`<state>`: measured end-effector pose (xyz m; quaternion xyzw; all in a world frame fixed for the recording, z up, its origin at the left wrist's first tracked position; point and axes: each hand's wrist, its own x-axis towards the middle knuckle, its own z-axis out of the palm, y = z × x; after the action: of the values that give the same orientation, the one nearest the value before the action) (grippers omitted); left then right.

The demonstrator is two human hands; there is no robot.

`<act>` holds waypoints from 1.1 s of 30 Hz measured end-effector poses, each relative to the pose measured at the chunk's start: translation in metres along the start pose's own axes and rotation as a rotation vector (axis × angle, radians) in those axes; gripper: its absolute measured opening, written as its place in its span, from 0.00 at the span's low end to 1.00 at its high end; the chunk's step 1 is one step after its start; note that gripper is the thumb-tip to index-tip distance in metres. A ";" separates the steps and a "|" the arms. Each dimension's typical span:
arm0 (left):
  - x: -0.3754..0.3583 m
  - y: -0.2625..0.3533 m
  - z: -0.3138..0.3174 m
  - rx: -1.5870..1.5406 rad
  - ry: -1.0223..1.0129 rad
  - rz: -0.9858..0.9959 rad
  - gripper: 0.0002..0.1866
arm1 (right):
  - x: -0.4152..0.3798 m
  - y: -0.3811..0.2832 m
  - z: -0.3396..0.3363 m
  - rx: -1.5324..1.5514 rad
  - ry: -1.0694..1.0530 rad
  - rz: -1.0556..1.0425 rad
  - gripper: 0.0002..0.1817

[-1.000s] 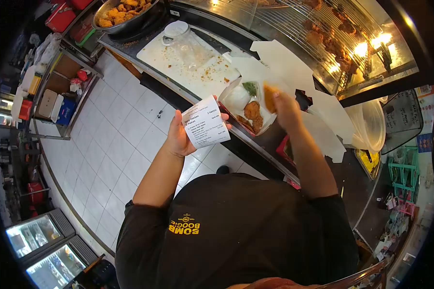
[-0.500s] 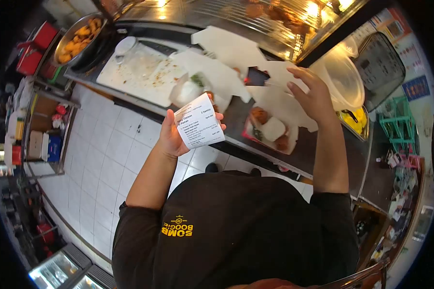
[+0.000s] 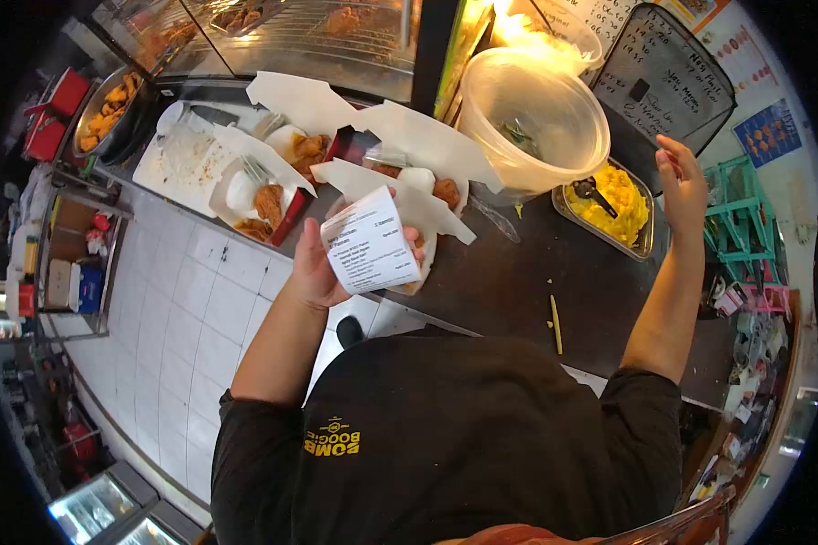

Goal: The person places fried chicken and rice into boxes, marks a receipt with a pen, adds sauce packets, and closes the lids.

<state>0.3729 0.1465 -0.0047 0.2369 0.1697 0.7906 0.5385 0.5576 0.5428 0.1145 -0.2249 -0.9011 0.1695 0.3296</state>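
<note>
A printed paper receipt (image 3: 371, 243) is held up in my left hand (image 3: 318, 268), its thumb and fingers at the paper's edges. Behind it, part of an open food box (image 3: 418, 195) is covered by the receipt. More open boxes with rice and fried chicken (image 3: 268, 204) stand on the counter to the left. My right hand (image 3: 682, 186) is raised at the right, fingers apart and holding nothing, near the teal plastic racks (image 3: 741, 218). To its left lies a metal tray of yellow food (image 3: 613, 209) with a black spoon in it.
A large clear plastic tub (image 3: 536, 123) stands behind the yellow food. A yellow stick (image 3: 555, 325) lies on the dark counter (image 3: 495, 291). The glass display case (image 3: 318, 45) runs along the back. At the far left is a bowl of fried pieces (image 3: 109, 113).
The view has shifted right along the counter, bringing the tub and yellow food further into sight. My right hand has moved away from the boxes to the right. My left hand still holds the receipt.
</note>
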 end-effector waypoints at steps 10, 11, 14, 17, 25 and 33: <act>0.008 -0.115 -0.008 0.007 0.072 -0.299 0.49 | -0.214 0.112 -0.032 -0.117 -0.108 0.108 0.12; 0.010 -0.128 -0.013 -0.012 0.063 -0.339 0.49 | -0.248 0.114 -0.033 -0.193 -0.155 0.136 0.12; 0.026 -0.158 -0.022 -0.085 0.017 -0.425 0.47 | -0.340 0.116 -0.042 -0.148 -0.296 0.328 0.15; 0.041 -0.182 -0.003 -0.050 0.059 -0.451 0.46 | -0.381 0.122 -0.073 -0.223 -0.393 0.447 0.15; 0.108 -0.268 0.073 -0.024 0.085 -0.429 0.47 | -0.368 0.240 -0.165 -0.259 -0.099 0.418 0.14; 0.199 -0.404 0.167 -0.045 0.152 -0.280 0.46 | -0.254 0.478 -0.205 -0.035 0.009 0.440 0.13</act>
<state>0.7160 0.4801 -0.0395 0.1383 0.2237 0.7270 0.6342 1.0084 0.8455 -0.0856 -0.4227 -0.8316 0.2205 0.2848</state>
